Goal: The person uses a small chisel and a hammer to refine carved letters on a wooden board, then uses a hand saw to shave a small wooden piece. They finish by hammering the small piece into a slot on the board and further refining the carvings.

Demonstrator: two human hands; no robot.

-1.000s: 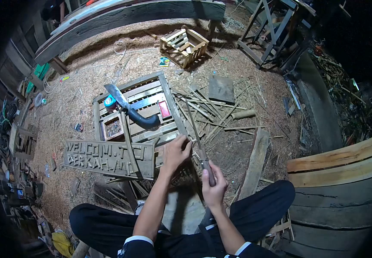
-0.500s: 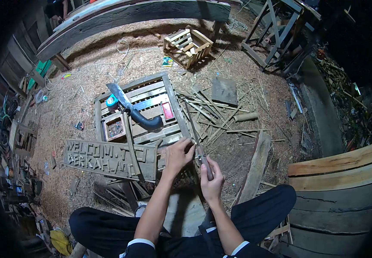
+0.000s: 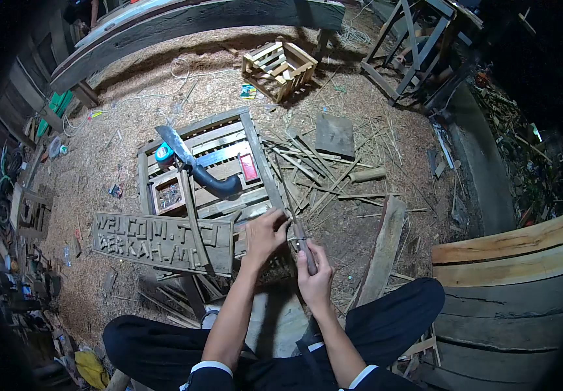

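Note:
My right hand (image 3: 315,280) is closed round the brown handle of a long, narrow-bladed knife (image 3: 311,264), its blade pointing away from me. Close by on the left, my left hand (image 3: 265,240) has its fingers curled in a pinch beside the blade; whatever they grip is too small to make out. Left of that hand lies a wooden sign (image 3: 115,246) with raised letters, partly on a low slatted table (image 3: 253,133). A machete (image 3: 212,183) with a black handle, a red rectangular box (image 3: 249,167), a blue-topped round container (image 3: 163,154) and a small wooden frame box (image 3: 158,198) rest on the slats.
Thin wood strips (image 3: 307,166) and a square board (image 3: 335,135) lie on the ground beyond the table. A slatted wooden crate (image 3: 288,79) stands farther back, before a long bench (image 3: 190,36). A plank (image 3: 383,251) lies by my right knee, with wide boards (image 3: 509,313) at right.
The whole view has shifted slightly. Both hands stay close together with the knife between them, and their grips look the same.

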